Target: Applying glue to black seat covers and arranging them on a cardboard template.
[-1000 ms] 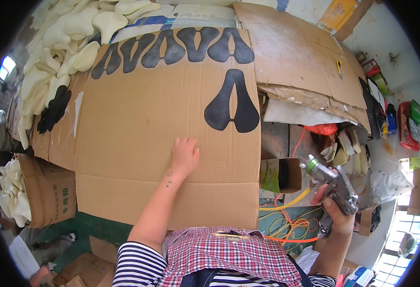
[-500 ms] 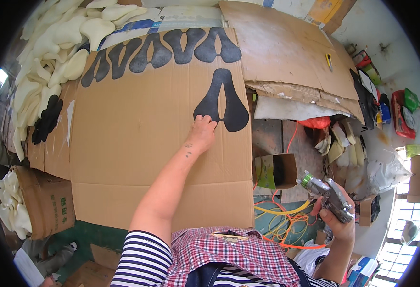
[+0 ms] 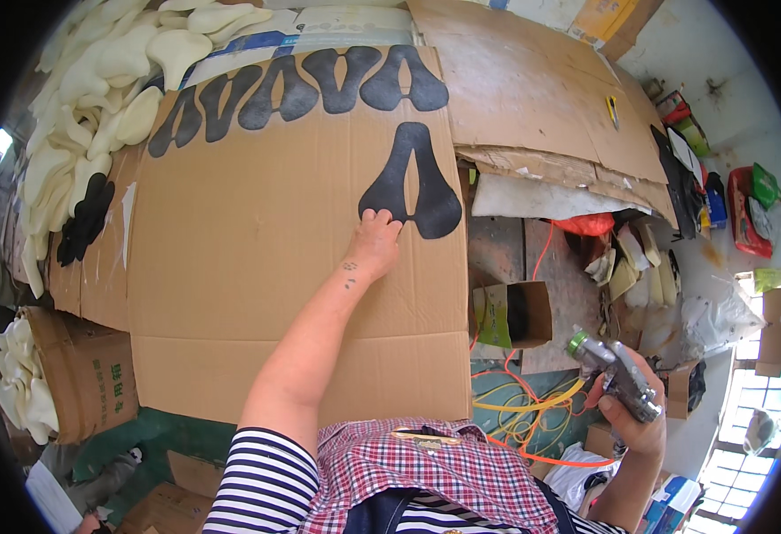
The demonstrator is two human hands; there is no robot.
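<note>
A black, two-lobed saddle-shaped pad with a slit in its middle lies flat on the cardboard sheet. At its near left lobe, my left hand pinches the edge between closed fingers. Out to the right, above the floor, my right hand is wrapped round the handle of a metal spray gun. A green ring marks the gun's front end, which points up and left. Several similar black pads lie in a row along the far edge of the sheet.
Cream foam pieces are heaped at the far left, beside a black glove. More foam fills a carton at near left. Yellow and orange hoses coil on the floor at right. A yellow cutter lies on the far-right cardboard.
My right hand and the spray gun have shifted slightly right and toward me. My left hand keeps its hold on the pad's edge.
</note>
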